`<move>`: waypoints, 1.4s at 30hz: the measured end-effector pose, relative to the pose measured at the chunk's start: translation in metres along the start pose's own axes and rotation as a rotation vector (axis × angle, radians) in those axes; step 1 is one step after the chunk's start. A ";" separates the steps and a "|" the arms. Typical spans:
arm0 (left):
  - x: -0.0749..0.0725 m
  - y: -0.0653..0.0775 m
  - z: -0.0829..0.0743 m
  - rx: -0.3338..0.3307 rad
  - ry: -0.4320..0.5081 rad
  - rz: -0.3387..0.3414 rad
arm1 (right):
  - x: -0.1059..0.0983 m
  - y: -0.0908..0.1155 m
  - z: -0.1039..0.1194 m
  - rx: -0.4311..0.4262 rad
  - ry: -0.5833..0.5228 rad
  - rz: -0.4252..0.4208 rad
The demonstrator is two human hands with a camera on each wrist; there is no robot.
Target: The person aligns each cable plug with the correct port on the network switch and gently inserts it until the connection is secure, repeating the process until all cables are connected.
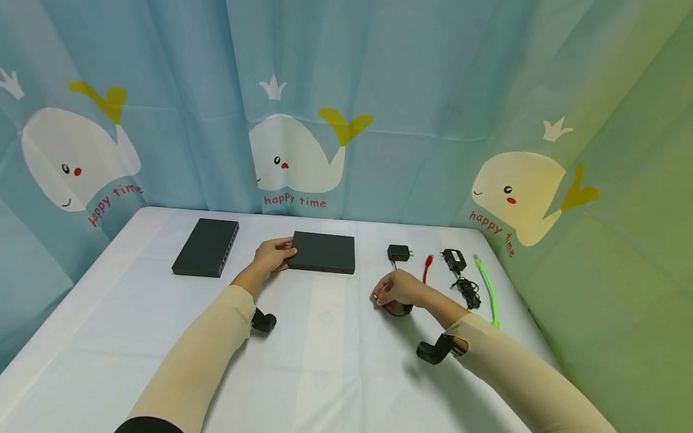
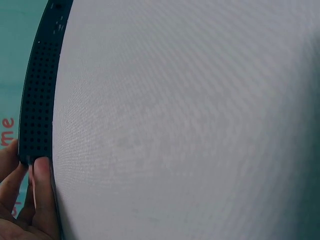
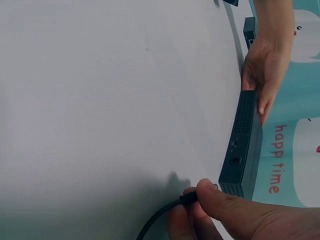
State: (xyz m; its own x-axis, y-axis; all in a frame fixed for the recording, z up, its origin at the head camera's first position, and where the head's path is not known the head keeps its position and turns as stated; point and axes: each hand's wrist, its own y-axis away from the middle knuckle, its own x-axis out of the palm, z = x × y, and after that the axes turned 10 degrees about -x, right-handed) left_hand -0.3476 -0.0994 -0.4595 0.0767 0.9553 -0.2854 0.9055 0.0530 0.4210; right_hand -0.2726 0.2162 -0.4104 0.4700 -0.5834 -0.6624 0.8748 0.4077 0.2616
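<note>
Running crosswise, a flat black rectangular box [image 1: 323, 252] is gripped by the left hand [image 1: 273, 254] — ahead and left of a black, metal-tipped plug [image 3: 189, 198] pinched by the right hand [image 1: 399, 287]

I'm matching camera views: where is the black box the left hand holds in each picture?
Head: black box just left of centre, slightly low.
Left wrist: black box along the upper left.
Right wrist: black box right of centre, slightly low.
Shared landmark: the left hand, gripping one end of it.
</note>
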 end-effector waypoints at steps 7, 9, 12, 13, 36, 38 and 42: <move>0.001 -0.001 0.000 -0.011 0.006 0.000 | 0.004 -0.009 0.005 0.027 -0.097 -0.043; 0.001 -0.001 0.000 -0.008 0.005 0.002 | 0.006 -0.011 0.006 0.026 -0.129 -0.054; 0.001 0.000 0.000 -0.006 0.007 -0.004 | 0.008 -0.015 0.007 0.033 -0.163 -0.067; 0.001 0.000 -0.001 -0.005 0.007 -0.006 | 0.008 -0.016 0.008 0.036 -0.172 -0.071; 0.001 0.000 0.001 -0.001 0.012 -0.017 | 0.020 -0.046 0.018 0.148 -0.545 -0.118; 0.001 0.001 0.001 -0.001 0.013 -0.018 | 0.022 -0.047 0.019 0.157 -0.558 -0.110; 0.001 0.002 0.001 0.001 0.014 -0.017 | 0.023 -0.048 0.021 0.168 -0.564 -0.111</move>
State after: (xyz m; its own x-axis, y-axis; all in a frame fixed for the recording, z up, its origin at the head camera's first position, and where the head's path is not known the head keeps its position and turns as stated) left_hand -0.3458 -0.0983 -0.4597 0.0555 0.9581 -0.2810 0.9071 0.0692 0.4151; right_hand -0.3016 0.1685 -0.4233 0.3244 -0.9178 -0.2290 0.9071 0.2332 0.3503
